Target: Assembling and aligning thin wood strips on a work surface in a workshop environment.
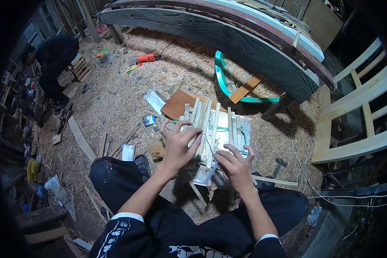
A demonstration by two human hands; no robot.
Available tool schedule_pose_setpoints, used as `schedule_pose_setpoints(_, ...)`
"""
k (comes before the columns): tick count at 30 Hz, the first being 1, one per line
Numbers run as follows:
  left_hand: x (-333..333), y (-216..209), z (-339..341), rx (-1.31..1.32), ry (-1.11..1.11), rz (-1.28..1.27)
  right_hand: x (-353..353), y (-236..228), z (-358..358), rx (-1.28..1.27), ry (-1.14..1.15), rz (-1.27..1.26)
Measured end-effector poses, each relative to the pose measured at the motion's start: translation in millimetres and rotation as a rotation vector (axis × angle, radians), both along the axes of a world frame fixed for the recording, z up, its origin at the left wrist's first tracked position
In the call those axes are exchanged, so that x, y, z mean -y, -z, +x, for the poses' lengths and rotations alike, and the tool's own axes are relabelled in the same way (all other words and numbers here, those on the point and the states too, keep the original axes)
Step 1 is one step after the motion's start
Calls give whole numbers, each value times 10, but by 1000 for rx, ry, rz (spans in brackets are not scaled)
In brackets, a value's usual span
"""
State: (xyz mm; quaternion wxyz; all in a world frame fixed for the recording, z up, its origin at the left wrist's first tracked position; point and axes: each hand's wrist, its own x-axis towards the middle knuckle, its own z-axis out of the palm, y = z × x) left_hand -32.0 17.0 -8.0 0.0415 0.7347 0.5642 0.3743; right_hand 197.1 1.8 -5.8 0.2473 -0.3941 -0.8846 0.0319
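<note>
My left hand (179, 145) is over the left part of a bundle of thin pale wooden sticks (205, 122), its thumb and index finger drawn together and its other fingers bent. What lies between those fingertips is too small to make out. Close on the right, my right hand (235, 167) has its thumb and index finger pinched by a thin pale strip (211, 173), which is blurred. More short sticks (234, 127) lie on a light, worn board (245, 124) in front of me. Green string (222, 128) runs among the sticks.
Beyond the sticks lies a brown board (175, 105). A hammer (280, 166) rests at right, a blue can (149, 120) at left. Farther off are a red power tool (146, 58), a teal curved frame (220, 77) and a long beam (228, 36). Another person (51, 60) bends over at far left.
</note>
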Motion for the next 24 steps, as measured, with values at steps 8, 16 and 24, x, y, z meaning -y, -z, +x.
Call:
schedule_pose_setpoints(8,148,32,184,53,425,-116,-22,-25,51,-16,92,92)
schedule_pose_setpoints(16,138,120,187,115,369,-94,-19,-31,35,-3,100,169)
schedule_pose_setpoints(24,99,35,58,-2,247,-13,-43,-13,158,-23,39,151)
